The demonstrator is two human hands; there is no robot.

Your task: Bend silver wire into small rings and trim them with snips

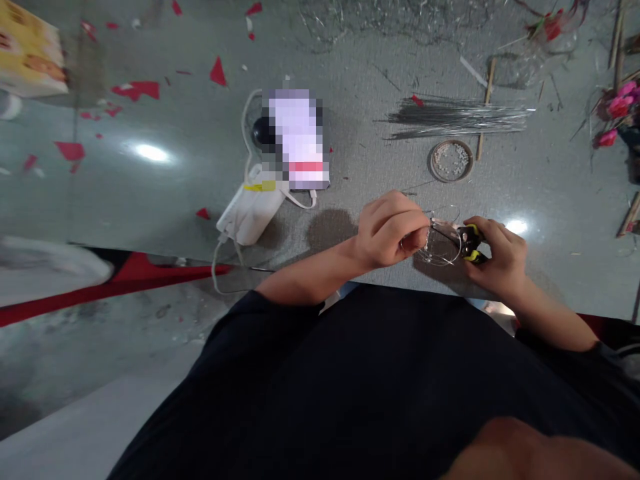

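Note:
My left hand is closed, thumb and fingers pinched on a rounded frame of thin silvery wire. Close by on the right, my right hand grips black pliers with yellow handles. The jaws of the pliers point left and meet the wire frame's right side. Whether they bite on a strand I cannot tell. Beyond my hands stands a small round dish of white beads. A bundle of straight metal wires lies behind the dish, across a thin wooden stick.
Left of my hands are a pixelated phone and a white charger block with cables. Red scraps dot the table's left side. Pink flowers lie at the right edge, a printed box at the far left. Loose wire tangles spread along the back.

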